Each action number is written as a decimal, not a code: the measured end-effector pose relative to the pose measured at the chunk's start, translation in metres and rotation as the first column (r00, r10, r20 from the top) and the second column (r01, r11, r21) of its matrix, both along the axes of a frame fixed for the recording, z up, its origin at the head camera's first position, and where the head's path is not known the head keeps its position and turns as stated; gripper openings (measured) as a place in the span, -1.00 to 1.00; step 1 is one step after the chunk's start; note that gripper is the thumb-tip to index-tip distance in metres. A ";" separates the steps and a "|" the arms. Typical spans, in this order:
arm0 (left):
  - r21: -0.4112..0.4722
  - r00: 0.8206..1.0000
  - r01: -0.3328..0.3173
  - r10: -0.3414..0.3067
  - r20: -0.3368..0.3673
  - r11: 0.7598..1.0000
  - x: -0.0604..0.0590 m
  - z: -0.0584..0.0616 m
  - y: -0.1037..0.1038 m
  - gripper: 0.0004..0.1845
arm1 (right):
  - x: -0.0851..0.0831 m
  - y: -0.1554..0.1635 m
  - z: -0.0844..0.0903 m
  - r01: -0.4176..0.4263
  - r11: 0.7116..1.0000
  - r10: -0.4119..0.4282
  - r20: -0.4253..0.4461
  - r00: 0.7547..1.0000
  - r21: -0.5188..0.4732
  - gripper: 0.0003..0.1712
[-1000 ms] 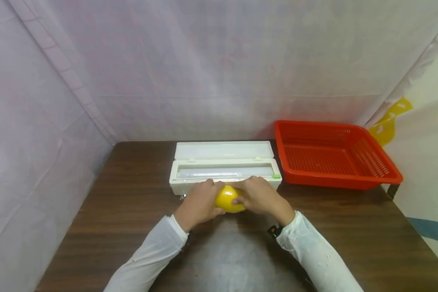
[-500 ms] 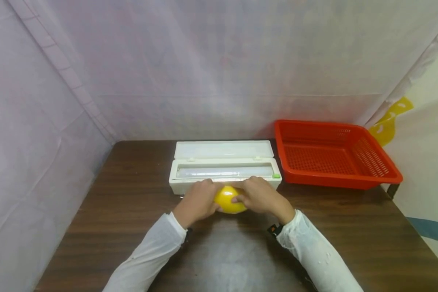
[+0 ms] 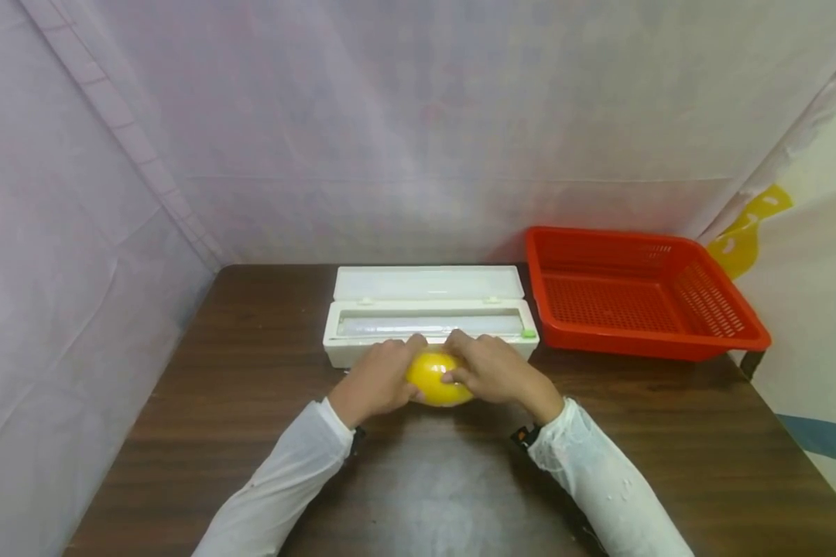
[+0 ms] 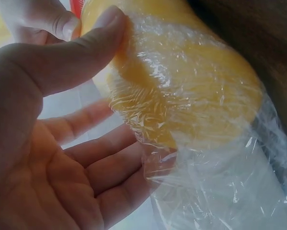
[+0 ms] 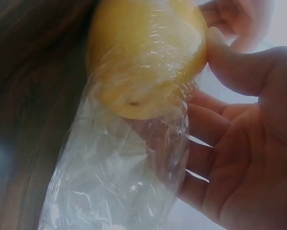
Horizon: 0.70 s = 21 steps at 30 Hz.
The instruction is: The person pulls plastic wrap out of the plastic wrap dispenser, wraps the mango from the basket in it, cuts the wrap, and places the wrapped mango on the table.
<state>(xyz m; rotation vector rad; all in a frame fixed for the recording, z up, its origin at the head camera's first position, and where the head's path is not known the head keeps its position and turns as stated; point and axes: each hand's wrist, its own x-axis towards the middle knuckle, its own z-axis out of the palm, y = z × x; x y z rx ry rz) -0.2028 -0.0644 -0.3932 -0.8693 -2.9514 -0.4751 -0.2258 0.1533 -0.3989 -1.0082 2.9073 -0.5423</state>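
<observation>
A smooth yellow fruit, wrapped in clear cling film, is held between both hands. My left hand grips its left side, the thumb pressed on the wrapped surface and the fingers behind the film. On the other side, my right hand grips it with the thumb on the near face. Loose film hangs off both ends of the fruit in the wrist views. Just behind the hands stands a white cling film dispenser, its lid raised at the back and a film roll inside.
A red plastic basket stands at the back right of the brown wooden table. Pale sheeting hangs behind the table and along its left side. A green slider sits at the dispenser's right end.
The fingers of both hands have shifted on the fruit, and a bit more of its top shows between them. Dispenser and basket stay in place.
</observation>
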 end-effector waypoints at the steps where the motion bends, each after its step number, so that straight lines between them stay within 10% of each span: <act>1: 0.001 1.000 -0.006 0.006 0.012 1.000 0.000 0.000 0.000 -0.41 | 0.000 0.000 0.000 0.007 1.000 -0.007 0.009 1.000 -0.002 -0.59; 11: 0.008 0.999 -0.017 0.016 0.033 1.000 0.001 0.002 0.001 -0.44 | 0.001 -0.001 0.001 0.012 1.000 -0.012 0.056 0.998 -0.007 -0.63; 21: -0.089 0.984 -0.093 0.078 -0.157 0.992 0.013 -0.009 0.016 -0.35 | 0.000 0.000 -0.001 -0.012 1.000 0.013 0.045 0.999 -0.016 -0.66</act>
